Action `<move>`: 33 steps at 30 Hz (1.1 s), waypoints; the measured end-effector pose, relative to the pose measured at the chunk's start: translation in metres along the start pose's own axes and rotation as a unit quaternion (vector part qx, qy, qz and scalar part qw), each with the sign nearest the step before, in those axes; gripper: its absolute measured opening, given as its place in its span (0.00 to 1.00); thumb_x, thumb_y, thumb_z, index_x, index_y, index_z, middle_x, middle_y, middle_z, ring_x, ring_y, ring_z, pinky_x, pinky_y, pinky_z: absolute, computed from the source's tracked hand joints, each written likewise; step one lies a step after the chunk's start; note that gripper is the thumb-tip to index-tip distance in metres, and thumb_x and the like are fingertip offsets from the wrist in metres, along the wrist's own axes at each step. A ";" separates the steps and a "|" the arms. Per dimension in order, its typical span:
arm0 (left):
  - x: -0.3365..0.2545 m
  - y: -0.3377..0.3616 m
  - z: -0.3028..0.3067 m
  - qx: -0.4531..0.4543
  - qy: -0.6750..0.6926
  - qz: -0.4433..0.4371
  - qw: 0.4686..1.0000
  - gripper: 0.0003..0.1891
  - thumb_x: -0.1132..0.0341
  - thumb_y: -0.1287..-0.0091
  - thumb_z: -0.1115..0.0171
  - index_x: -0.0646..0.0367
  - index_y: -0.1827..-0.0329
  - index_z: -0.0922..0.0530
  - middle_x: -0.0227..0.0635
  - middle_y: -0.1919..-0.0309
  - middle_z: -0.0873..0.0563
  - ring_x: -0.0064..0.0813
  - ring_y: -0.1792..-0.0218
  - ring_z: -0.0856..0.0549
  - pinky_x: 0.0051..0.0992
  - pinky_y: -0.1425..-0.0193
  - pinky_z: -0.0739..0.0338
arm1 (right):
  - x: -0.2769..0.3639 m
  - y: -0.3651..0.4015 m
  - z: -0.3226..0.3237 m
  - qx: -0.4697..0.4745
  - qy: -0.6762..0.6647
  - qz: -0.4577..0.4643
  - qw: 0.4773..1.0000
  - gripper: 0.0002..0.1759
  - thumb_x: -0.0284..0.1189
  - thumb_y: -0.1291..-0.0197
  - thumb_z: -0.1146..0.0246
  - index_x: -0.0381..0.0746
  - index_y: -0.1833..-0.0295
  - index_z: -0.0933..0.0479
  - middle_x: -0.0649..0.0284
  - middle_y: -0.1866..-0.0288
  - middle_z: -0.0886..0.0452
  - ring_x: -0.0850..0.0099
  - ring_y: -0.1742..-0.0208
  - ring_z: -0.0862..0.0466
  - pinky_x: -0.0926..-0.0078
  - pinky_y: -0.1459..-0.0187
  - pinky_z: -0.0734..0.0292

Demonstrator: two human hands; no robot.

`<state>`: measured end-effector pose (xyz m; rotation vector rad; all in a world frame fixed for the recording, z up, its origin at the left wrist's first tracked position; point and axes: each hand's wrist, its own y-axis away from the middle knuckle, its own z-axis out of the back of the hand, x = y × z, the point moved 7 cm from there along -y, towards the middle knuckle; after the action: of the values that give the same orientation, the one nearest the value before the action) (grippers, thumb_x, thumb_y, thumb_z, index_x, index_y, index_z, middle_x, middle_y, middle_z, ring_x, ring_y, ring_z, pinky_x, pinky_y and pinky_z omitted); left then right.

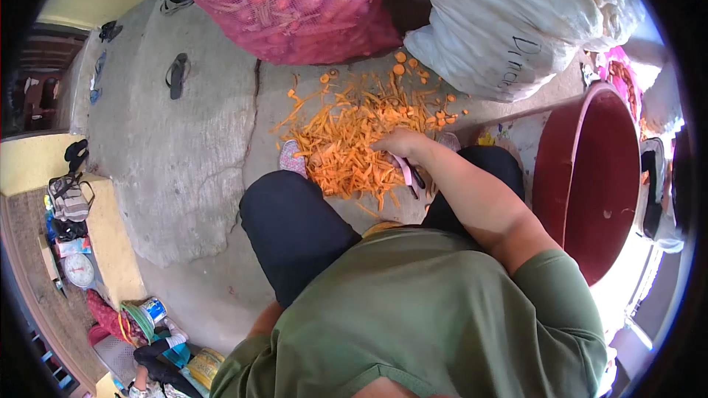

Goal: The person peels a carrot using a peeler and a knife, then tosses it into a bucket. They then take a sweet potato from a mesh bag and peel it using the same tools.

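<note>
My right hand (404,144) reaches down between my knees, its fingers drawn together right at a pile of orange carrot peelings (346,155) on the concrete floor. A pink and black object (407,171) shows just below the hand, beside the pile; I cannot tell whether the hand holds it. Round orange carrot pieces (399,69) are scattered along the pile's far edge. My left forearm (266,320) hangs beside my left thigh, and the left hand is hidden behind my body and leg.
A red mesh sack of carrots (295,11) and a white sack (509,29) stand beyond the pile. At right is a large dark red tub (553,169). Loose slippers (177,76) lie on the left floor. A dial scale (79,270) and a person's leg (158,363) are lower left.
</note>
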<state>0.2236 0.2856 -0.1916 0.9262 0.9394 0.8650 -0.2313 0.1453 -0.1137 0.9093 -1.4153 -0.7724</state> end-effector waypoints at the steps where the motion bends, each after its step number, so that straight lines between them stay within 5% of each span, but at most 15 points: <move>1: 0.006 -0.001 -0.008 0.008 -0.003 0.007 1.000 0.09 0.64 0.39 0.54 0.60 0.67 0.29 0.30 0.78 0.29 0.20 0.77 0.29 0.21 0.75 0.35 | 0.005 0.008 0.000 -0.009 -0.017 -0.004 1.000 0.14 0.35 0.52 0.38 0.37 0.76 0.32 0.63 0.86 0.33 0.74 0.88 0.33 0.74 0.87 0.38; 6: 0.014 -0.002 -0.016 0.021 -0.007 0.030 0.999 0.09 0.64 0.39 0.54 0.60 0.66 0.29 0.30 0.77 0.28 0.21 0.75 0.29 0.20 0.73 0.34 | 0.020 0.005 -0.014 0.039 -0.051 0.044 0.997 0.14 0.34 0.53 0.37 0.39 0.74 0.35 0.64 0.85 0.34 0.76 0.88 0.34 0.74 0.89 0.38; 10: -0.001 -0.004 -0.009 0.011 -0.007 0.036 0.999 0.09 0.64 0.39 0.54 0.60 0.65 0.29 0.31 0.76 0.28 0.22 0.74 0.28 0.20 0.71 0.34 | 0.058 0.014 -0.026 0.054 0.133 0.167 0.975 0.20 0.38 0.56 0.36 0.36 0.62 0.30 0.60 0.71 0.28 0.69 0.69 0.25 0.71 0.66 0.28; 11: -0.002 -0.005 -0.006 0.008 -0.007 0.039 0.999 0.09 0.64 0.39 0.54 0.60 0.65 0.28 0.31 0.76 0.28 0.22 0.74 0.28 0.20 0.71 0.34 | 0.060 0.016 -0.030 0.094 0.124 0.131 0.979 0.25 0.40 0.57 0.36 0.35 0.57 0.30 0.59 0.63 0.26 0.66 0.60 0.26 0.72 0.56 0.32; 14: -0.011 -0.006 -0.001 -0.003 -0.006 0.036 0.999 0.10 0.64 0.39 0.54 0.60 0.65 0.28 0.32 0.75 0.27 0.22 0.73 0.28 0.20 0.69 0.33 | 0.081 0.037 -0.057 0.121 0.242 0.248 0.930 0.25 0.42 0.57 0.37 0.34 0.58 0.30 0.57 0.62 0.25 0.64 0.59 0.25 0.70 0.58 0.31; 17: -0.014 -0.009 0.001 -0.006 -0.011 0.024 1.000 0.10 0.64 0.39 0.54 0.60 0.64 0.28 0.32 0.75 0.27 0.23 0.72 0.28 0.20 0.68 0.33 | 0.071 0.058 -0.079 0.212 0.341 0.258 0.879 0.25 0.42 0.54 0.38 0.38 0.53 0.31 0.56 0.65 0.23 0.63 0.62 0.23 0.69 0.63 0.29; 20: -0.023 -0.018 0.001 -0.009 -0.016 0.008 1.000 0.10 0.63 0.38 0.54 0.61 0.64 0.28 0.32 0.74 0.26 0.23 0.71 0.27 0.20 0.67 0.32 | 0.043 0.054 -0.050 0.167 0.388 0.193 0.886 0.23 0.43 0.55 0.38 0.37 0.58 0.29 0.57 0.66 0.23 0.63 0.62 0.23 0.69 0.63 0.30; 21: -0.020 -0.019 -0.001 -0.006 -0.018 0.005 1.000 0.10 0.63 0.38 0.54 0.61 0.63 0.28 0.33 0.74 0.26 0.23 0.71 0.27 0.20 0.67 0.32 | 0.039 0.060 -0.035 0.124 0.374 0.147 0.907 0.22 0.43 0.56 0.37 0.37 0.63 0.29 0.57 0.68 0.24 0.65 0.65 0.23 0.69 0.65 0.30; 24: -0.027 -0.026 0.001 -0.008 -0.014 -0.017 1.000 0.10 0.63 0.38 0.54 0.61 0.63 0.28 0.33 0.73 0.26 0.24 0.70 0.27 0.20 0.65 0.32 | 0.034 0.067 -0.017 0.028 0.369 0.206 0.906 0.23 0.45 0.56 0.37 0.37 0.65 0.30 0.57 0.71 0.25 0.70 0.69 0.25 0.70 0.70 0.31; 27: -0.040 -0.033 0.009 -0.016 -0.003 -0.048 0.999 0.11 0.63 0.38 0.54 0.61 0.62 0.28 0.33 0.72 0.25 0.24 0.69 0.26 0.20 0.64 0.31 | 0.023 0.077 -0.008 -0.013 0.232 0.168 0.958 0.22 0.45 0.53 0.37 0.36 0.65 0.31 0.60 0.74 0.27 0.72 0.74 0.28 0.71 0.72 0.31; 33: -0.114 -0.051 0.055 -0.063 0.098 -0.176 0.978 0.11 0.63 0.38 0.54 0.61 0.61 0.28 0.34 0.71 0.25 0.25 0.68 0.26 0.20 0.62 0.31 | 0.019 0.111 0.008 -0.016 -0.054 0.171 0.984 0.18 0.41 0.47 0.41 0.37 0.68 0.33 0.67 0.82 0.33 0.77 0.85 0.32 0.78 0.84 0.35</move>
<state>0.2450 0.1512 -0.1910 0.5495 1.1636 0.7086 -0.2469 0.1801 -0.0073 0.5826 -1.5975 -0.5890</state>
